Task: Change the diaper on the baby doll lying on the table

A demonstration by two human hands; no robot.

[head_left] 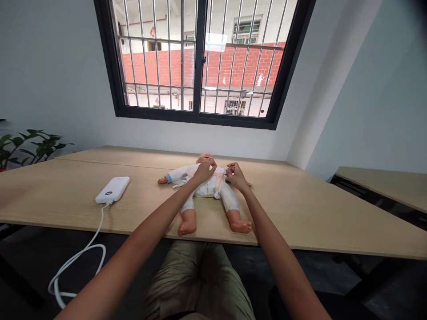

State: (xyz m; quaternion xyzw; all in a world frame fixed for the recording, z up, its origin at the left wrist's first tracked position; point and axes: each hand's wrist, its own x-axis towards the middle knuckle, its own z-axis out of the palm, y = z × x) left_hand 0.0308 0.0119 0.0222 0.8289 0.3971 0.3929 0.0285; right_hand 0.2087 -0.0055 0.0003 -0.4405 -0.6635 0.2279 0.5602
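A baby doll (207, 158) lies on its back on the table, its head away from me and its feet near the front edge. It has white cloth on its body and limbs, a blue cuff (168, 178) at one wrist, and a white diaper (205, 190) with an orange strip. My left hand (204, 173) is over the doll's chest with its fingers closed in a pinch. Beside the doll's trunk, near the arm on the right, my right hand (236, 178) has its fingers curled together. What either hand pinches is too small to make out.
A white power bank (112, 190) lies at the left of the wooden table (310, 209), its white cable (96, 235) hanging over the front edge. A leafy plant (40, 144) stands at the far left. Behind the table is a wall with a barred window (196, 111).
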